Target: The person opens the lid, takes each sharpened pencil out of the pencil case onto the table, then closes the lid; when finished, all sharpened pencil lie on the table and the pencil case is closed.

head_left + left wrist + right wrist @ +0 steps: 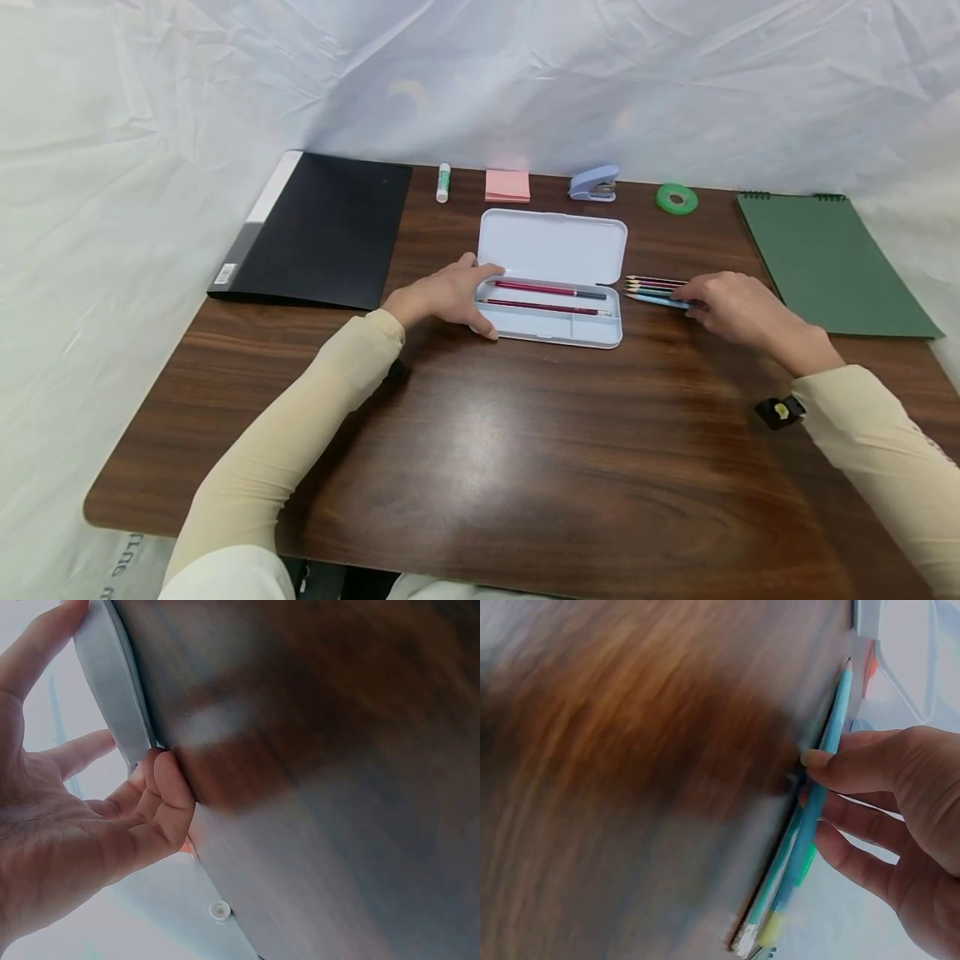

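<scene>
tabletop (480, 500) fills the lower middle of the frame, and on it, just above centre, we see the pencil case (525, 321) lying unfolded, its long axis running from left to right and its lid (553, 248) laid back toward the top of the frame. at the case's left end we find the left hand (450, 293), thumb at the near edge and fingers round toward the hinge side, holding it. well apart from it, right of centre, the right hand (731, 307) pinches a light blue pencil (660, 301) between thumb and fingers. two dark red pencils, the rear one (543, 288) and the front one (540, 307), lie lengthwise in the tray. smallest, we have the loose pencils (648, 283) beside the blue one, tips pointing left, just right of the case. that is the relation we judge to matter: their long axes run nearly along the case's own, with the right hand at their far ends, much nearer them than the left.
</scene>
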